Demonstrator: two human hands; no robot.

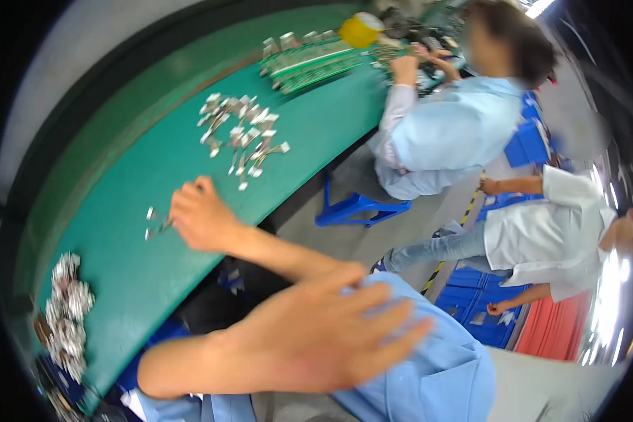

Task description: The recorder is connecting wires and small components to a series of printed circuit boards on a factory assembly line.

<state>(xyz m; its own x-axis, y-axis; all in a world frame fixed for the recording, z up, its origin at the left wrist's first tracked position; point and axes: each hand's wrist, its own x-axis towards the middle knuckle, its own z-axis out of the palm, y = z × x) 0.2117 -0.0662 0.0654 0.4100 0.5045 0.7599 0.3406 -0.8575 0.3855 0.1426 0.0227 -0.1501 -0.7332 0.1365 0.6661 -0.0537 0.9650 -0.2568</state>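
My left hand [323,330] reaches across in front of my right forearm, near my light blue sleeve [429,352]. Its fingers are spread and blurred by motion; I see nothing held in it. Over the green table [141,274] my right hand [204,214] is closed, fingers curled. A short wire cable [164,226] pokes out from its left side, near two small white connectors. Beyond that hand lies a loose spread of similar short cables [243,130] with white connectors.
Silvery bundles [70,316] are heaped at the table's near left. Green circuit boards [309,67] and a yellow tape roll [361,29] lie at the far end. A co-worker [450,126] sits beside a blue stool [359,209]; another person [527,239] stands at right.
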